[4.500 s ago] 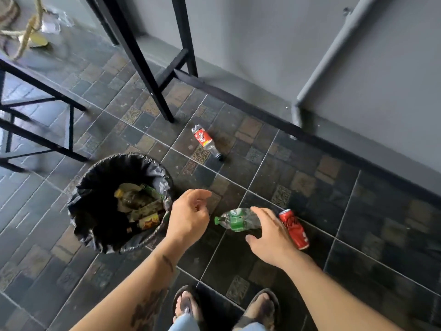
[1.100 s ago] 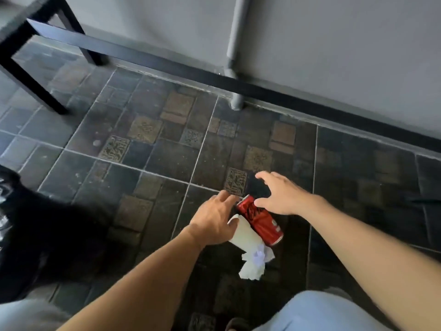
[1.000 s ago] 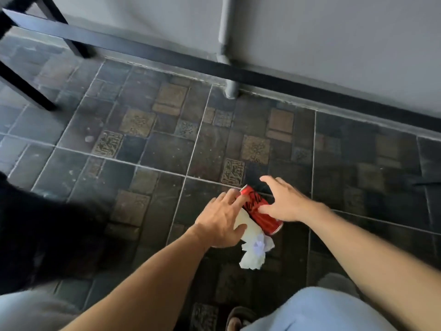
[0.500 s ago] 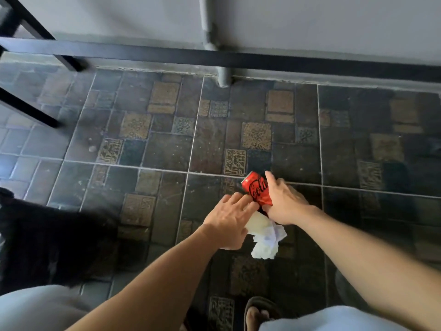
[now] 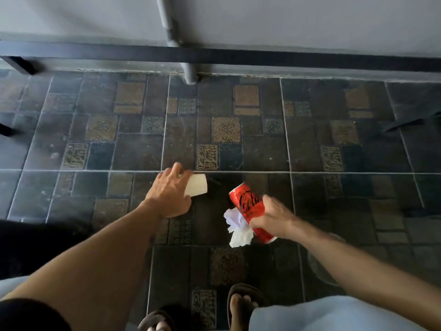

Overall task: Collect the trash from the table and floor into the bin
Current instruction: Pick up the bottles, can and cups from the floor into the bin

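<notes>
My left hand (image 5: pixel 170 193) is shut on a white paper cup (image 5: pixel 196 184), held on its side above the dark tiled floor. My right hand (image 5: pixel 274 217) grips a red Coca-Cola can (image 5: pixel 248 203), lifted and tilted with its top toward the upper left. A crumpled white tissue (image 5: pixel 238 226) hangs at the can's left side, under my right fingers; whether the hand pinches it I cannot tell. The bin is out of frame apart from a dark blur at the left edge.
A grey wall with a vertical pipe (image 5: pixel 188 72) and a black horizontal bar (image 5: pixel 238 56) runs across the back. A black frame leg (image 5: pixel 19 64) stands at the far left. My sandalled feet (image 5: pixel 241 304) are at the bottom.
Both hands were together on the can, cup and tissue. Now they have separated: the left has lifted the cup leftward, the right has raised the can with the tissue beside it.
</notes>
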`<state>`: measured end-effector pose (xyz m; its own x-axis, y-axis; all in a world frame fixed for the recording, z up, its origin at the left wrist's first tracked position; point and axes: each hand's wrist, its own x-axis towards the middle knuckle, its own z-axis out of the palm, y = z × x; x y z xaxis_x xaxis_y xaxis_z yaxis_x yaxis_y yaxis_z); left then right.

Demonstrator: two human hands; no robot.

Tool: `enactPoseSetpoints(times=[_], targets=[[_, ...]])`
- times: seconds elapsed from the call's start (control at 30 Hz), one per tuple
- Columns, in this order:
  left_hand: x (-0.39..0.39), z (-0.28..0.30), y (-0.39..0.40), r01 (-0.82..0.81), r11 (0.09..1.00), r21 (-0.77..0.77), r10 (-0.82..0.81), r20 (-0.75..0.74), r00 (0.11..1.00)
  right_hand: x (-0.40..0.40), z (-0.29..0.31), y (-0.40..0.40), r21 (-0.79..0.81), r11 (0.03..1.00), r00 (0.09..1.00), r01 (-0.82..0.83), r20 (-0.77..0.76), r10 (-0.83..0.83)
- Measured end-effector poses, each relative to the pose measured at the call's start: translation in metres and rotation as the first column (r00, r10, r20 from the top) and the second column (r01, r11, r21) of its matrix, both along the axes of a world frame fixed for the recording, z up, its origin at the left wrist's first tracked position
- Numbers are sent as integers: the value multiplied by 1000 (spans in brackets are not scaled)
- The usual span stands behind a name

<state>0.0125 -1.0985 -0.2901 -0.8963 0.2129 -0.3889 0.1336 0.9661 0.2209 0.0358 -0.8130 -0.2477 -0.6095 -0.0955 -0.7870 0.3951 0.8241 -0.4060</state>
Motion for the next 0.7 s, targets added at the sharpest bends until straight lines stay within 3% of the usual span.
enactPoseSetpoints(times=[0.13,0.23,0.3,0.5,0.6,0.7], targets=[[-9,7,-4,-91,996,13,90,32,995,17,-11,-14,-1,927,927,-375,-26,375],[-8,12,-4,-122,992,30,121,35,992,22,-20,-24,99,764,760,-638,-79,645],[-6,12,-7,-129,991,33,128,35,991,27,-27,-28,184,658,648,-730,-116,752],[0,12,-23,-207,977,42,206,42,978,32,-37,-33,263,470,441,-843,-163,882],[2,13,-26,-228,973,42,225,50,973,28,-40,-35,231,453,428,-861,-154,891],[2,14,-27,-231,972,53,228,53,972,23,-41,-36,179,496,472,-850,-162,867]])
